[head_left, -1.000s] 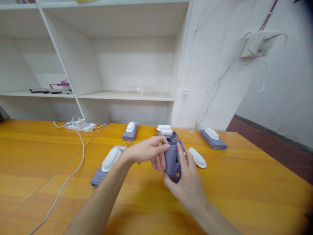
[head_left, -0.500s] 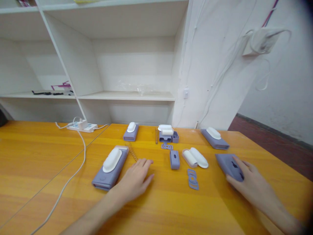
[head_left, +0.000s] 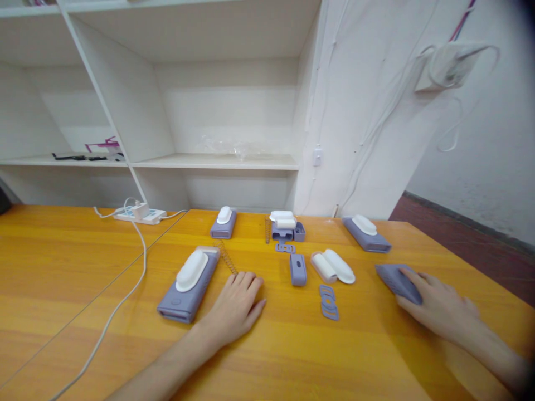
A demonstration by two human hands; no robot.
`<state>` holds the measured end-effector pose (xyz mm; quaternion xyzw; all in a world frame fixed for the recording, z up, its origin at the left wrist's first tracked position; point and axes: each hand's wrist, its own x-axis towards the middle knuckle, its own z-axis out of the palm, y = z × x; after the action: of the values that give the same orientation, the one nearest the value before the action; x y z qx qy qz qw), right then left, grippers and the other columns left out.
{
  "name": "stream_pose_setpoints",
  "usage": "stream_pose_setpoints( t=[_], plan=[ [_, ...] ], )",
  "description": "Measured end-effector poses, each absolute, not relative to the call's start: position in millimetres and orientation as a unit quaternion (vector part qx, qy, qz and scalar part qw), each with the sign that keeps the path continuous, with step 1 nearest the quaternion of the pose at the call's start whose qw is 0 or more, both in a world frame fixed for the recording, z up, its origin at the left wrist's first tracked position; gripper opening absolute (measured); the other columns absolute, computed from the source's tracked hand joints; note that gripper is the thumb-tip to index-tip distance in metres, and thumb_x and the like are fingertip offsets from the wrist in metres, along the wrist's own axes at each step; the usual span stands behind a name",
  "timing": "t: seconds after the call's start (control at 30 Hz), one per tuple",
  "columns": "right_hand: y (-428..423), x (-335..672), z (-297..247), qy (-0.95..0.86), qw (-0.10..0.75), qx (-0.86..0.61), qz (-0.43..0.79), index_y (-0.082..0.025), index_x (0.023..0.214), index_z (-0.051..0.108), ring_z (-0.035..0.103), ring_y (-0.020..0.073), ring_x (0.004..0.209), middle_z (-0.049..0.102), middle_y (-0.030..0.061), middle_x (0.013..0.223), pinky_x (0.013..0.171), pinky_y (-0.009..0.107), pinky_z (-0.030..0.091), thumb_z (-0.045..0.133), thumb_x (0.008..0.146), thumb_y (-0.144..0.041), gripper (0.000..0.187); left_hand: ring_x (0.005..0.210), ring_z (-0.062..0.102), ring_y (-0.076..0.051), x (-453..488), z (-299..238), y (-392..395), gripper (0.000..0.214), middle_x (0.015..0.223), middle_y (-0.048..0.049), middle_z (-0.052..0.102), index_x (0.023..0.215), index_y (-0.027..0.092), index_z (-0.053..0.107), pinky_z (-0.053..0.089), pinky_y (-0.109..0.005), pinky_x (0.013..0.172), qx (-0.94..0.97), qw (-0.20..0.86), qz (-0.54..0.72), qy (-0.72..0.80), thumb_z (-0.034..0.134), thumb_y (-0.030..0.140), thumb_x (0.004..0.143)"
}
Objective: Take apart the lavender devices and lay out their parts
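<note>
White shelving (head_left: 225, 161) stands along the far side of a wooden table (head_left: 117, 356), with a power strip (head_left: 125, 216) and its white cable at the far left of the surface.

Right hand (head_left: 432, 303): located at the right side of the table. Grip is narrow, holding a purple shell (head_left: 392, 278). Fingers bear on the upper face; the thumb lies along the near edge. The shell extends to the left and far side of the fingertips, its right portion covered by the hand. Whether its underside meets the table cannot be determined.

Left hand (head_left: 239, 306): palm down at the table, left of centre. Grip is relaxed and wide, fingers extended, thumb spread to the right. A coil spring (head_left: 228, 259) lies just beyond the fingertips; contact with them cannot be confirmed. A purple unit with a white oval cap (head_left: 190, 287) lies left of this hand, set obliquely.

Between the hands, the following parts are laid out: a small purple box (head_left: 298, 271); to its right, a white cylinder (head_left: 323, 267) just beside a white oval cover (head_left: 340, 266); nearer, a flat purple bracket (head_left: 329, 302).

Far row, left to right: a capped purple unit (head_left: 223, 224); an upright-lying second spring (head_left: 267, 230), its length running near to far; a cluster of white and purple parts (head_left: 284, 225) with a second bracket (head_left: 285, 248) on its near side; another capped unit (head_left: 366, 234), beyond the held shell.
</note>
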<state>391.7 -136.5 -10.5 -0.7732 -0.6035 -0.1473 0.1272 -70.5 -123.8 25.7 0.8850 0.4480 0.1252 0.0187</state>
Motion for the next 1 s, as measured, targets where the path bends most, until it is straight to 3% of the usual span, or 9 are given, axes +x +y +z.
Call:
stream_pose_setpoints(
  t=[0.07,0.23,0.37,0.47,0.57,0.67,0.9,1.0],
  plan=[
    [-130,375,1,-0.641,0.102,-0.742,-0.167,-0.026,0.121,0.057,0.048,0.0392,0.114,0.051,0.014,0.128,0.088,0.062,0.037,0.048,0.076,-0.055,0.054,0.099,0.046,-0.024,-71,26,-123,0.027,0.107,-0.0084,0.051,0.112,0.021,0.05,0.037,-0.038,0.088,0.886,0.017,0.125,0.447,0.04,0.035,0.091],
    [-102,314,28,-0.737,0.117,-0.656,-0.11,-0.021,0.123,0.056,0.047,0.0309,0.117,0.053,0.0112,0.127,0.092,0.048,0.04,0.043,0.083,-0.045,0.048,0.099,0.046,-0.024,-70,29,-124,0.027,0.106,-0.0086,0.051,0.11,0.02,0.051,0.037,-0.038,0.088,0.886,0.012,0.124,0.446,0.039,0.035,0.091],
    [-69,282,37,-0.762,0.107,-0.638,0.035,-0.018,0.125,0.055,0.057,0.0276,0.106,0.061,0.0101,0.118,0.089,0.039,0.043,0.05,0.075,-0.029,0.051,0.098,0.046,-0.024,-70,30,-125,0.026,0.107,-0.0084,0.052,0.109,0.02,0.051,0.037,-0.038,0.088,0.886,0.01,0.126,0.447,0.038,0.035,0.092],
    [-52,276,40,-0.76,0.097,-0.633,0.112,-0.017,0.131,0.049,0.061,0.0245,0.099,0.063,0.0088,0.113,0.084,0.032,0.046,0.054,0.066,-0.021,0.065,0.099,0.046,-0.023,-71,29,-126,0.026,0.107,-0.0086,0.052,0.108,0.02,0.052,0.037,-0.037,0.088,0.885,0.008,0.124,0.448,0.039,0.035,0.092],
    [-45,276,43,-0.764,0.075,-0.63,0.118,-0.017,0.133,0.048,0.058,0.0253,0.108,0.06,0.0088,0.121,0.09,0.032,0.044,0.055,0.063,-0.02,0.07,0.098,0.046,-0.024,-72,29,-125,0.026,0.106,-0.0087,0.052,0.107,0.02,0.052,0.037,-0.038,0.088,0.886,0.007,0.122,0.448,0.038,0.035,0.092],
    [-43,275,45,-0.773,0.057,-0.619,0.123,-0.018,0.124,0.056,0.056,0.0264,0.111,0.059,0.0091,0.122,0.093,0.034,0.043,0.057,0.064,-0.025,0.06,0.098,0.046,-0.024,-72,29,-125,0.026,0.105,-0.0087,0.052,0.107,0.02,0.052,0.037,-0.038,0.088,0.886,0.007,0.122,0.446,0.038,0.035,0.091],
    [-42,277,40,-0.757,0.062,-0.646,0.074,-0.011,0.116,0.056,0.061,0.0268,0.097,0.064,0.0135,0.106,0.082,0.034,0.046,0.056,0.058,-0.014,0.058,0.098,0.045,-0.024,-72,29,-125,0.025,0.106,-0.0082,0.051,0.106,0.021,0.052,0.037,-0.038,0.087,0.886,0.005,0.125,0.445,0.038,0.035,0.092],
    [-46,285,43,-0.755,0.086,-0.645,0.084,-0.01,0.123,0.05,0.062,0.0257,0.089,0.065,0.0125,0.102,0.074,0.031,0.048,0.054,0.056,-0.014,0.067,0.098,0.045,-0.024,-72,29,-125,0.025,0.106,-0.0082,0.051,0.107,0.021,0.052,0.037,-0.038,0.087,0.887,0.006,0.126,0.444,0.038,0.035,0.092]
  ],
)
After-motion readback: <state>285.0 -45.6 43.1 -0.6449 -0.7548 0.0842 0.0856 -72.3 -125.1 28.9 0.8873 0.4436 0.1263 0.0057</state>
